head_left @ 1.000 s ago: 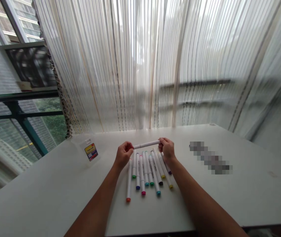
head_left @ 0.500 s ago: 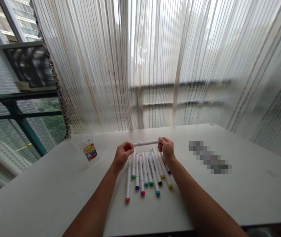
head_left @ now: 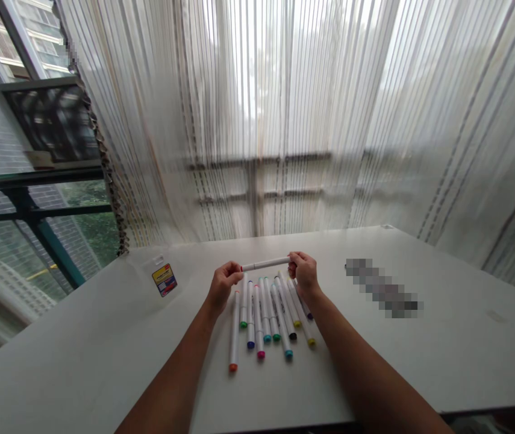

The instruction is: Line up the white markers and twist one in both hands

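My left hand (head_left: 224,286) and my right hand (head_left: 305,274) hold a white double-ended marker (head_left: 265,263) level between them, one hand at each end. It has a red tip at its left end. Just below the hands, several white-barrelled markers (head_left: 266,313) with coloured caps lie side by side on the white table (head_left: 420,361). Their caps point towards me, and the far ends of some pass under my hands. The leftmost, an orange-capped marker (head_left: 234,331), lies nearest my left forearm.
A clear plastic sleeve with a yellow label (head_left: 164,280) lies on the table to the left. A blurred patch (head_left: 381,288) hides something at the right. Sheer striped curtains (head_left: 284,120) hang behind the table's far edge, with a window and railing at the left.
The view has tilted slightly, shifting the curtains and window. Both hands still hold the marker level, and its red tip now shows at the left end. The table markers have not moved.
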The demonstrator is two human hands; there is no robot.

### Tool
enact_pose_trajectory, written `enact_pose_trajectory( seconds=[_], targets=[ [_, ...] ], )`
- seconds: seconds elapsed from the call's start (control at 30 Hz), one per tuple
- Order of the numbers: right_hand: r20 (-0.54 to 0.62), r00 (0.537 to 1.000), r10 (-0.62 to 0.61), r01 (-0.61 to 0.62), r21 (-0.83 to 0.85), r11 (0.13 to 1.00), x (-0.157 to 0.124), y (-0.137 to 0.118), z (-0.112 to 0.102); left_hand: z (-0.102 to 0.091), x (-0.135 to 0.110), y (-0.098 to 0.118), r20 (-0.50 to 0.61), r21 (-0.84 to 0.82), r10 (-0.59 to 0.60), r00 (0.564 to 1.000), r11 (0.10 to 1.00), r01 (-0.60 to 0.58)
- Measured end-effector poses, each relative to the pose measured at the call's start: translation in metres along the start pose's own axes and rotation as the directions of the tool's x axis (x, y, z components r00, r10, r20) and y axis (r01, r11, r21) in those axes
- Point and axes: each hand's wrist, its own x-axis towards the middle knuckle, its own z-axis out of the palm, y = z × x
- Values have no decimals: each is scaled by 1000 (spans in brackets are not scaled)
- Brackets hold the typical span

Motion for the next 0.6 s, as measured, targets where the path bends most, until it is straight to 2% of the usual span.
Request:
enact_pose_trajectory(
  seconds=[0.17,0.33,0.6],
  targets=[
    [19,1000,-5,5,-8,1000,-2,-1,0,3,-2,0,27,24,1,1000,1000,-2],
    [13,1000,-3,3,-6,1000,-1,0,0,7,-3,6,53,81,57,997,995,-62],
    [17,1000,-4,4,3,1000,-1,-2,2,18,-4,13,-81,188,178,981,969,-160]
  ],
)
